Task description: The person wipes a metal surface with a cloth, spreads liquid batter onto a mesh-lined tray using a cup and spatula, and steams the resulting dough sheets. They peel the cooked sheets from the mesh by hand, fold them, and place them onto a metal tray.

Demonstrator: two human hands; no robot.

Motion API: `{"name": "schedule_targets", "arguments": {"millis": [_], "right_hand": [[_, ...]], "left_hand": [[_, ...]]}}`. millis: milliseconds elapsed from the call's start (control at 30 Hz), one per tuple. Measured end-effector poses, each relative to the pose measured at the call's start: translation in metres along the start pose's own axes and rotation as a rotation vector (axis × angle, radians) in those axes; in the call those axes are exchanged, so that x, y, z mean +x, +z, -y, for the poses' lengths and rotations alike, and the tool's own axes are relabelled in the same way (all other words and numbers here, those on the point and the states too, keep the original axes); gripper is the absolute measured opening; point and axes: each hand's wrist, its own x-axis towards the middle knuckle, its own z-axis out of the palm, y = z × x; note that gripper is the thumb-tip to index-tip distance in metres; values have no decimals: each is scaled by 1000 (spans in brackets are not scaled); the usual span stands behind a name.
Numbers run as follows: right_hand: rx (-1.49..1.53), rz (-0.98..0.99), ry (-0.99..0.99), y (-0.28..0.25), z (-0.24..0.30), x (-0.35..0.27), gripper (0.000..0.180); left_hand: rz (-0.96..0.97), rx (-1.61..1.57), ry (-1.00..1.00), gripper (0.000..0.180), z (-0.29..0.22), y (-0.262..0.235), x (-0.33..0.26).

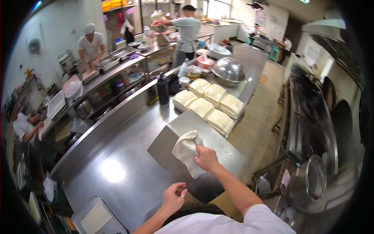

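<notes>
A limp white folded sheet (186, 150) hangs from my right hand (206, 158), whose fingers are closed on its right side. Its upper edge curls over and shows layers; I cannot tell whether it is cloth or dough. It is in front of a stainless-steel box (171, 142) that stands on the metal worktable (93, 183). My left hand (174, 198), with a ring on one finger, is near my body at the table's front edge. Its fingers are loosely curled with a gap between them, and nothing shows in them. Just beyond the box lie several square cream-coloured stacks (212, 102) in clear plastic.
A dark bottle (163, 89) stands behind the box, and an upturned metal bowl (228, 71) is farther back. A tray (113, 218) with a pale slab sits front left. Woks (343, 121) line the right side beyond the aisle. Co-workers stand at counters to the left and back.
</notes>
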Motion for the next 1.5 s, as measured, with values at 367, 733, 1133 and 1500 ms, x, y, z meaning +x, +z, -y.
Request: {"name": "schedule_targets", "arguments": {"millis": [367,733,1133,1500], "right_hand": [[130,270,50,97,-55,128,27],[152,310,166,107,-73,163,36],[245,-107,339,2,-35,-66,31],[168,-394,927,-65,82,-315,29]], "left_hand": [[-375,103,-161,26,-20,21,17],[-346,127,-133,26,-17,32,40],[294,24,49,31,2,26,83],[1115,329,308,38,-25,127,12]]}}
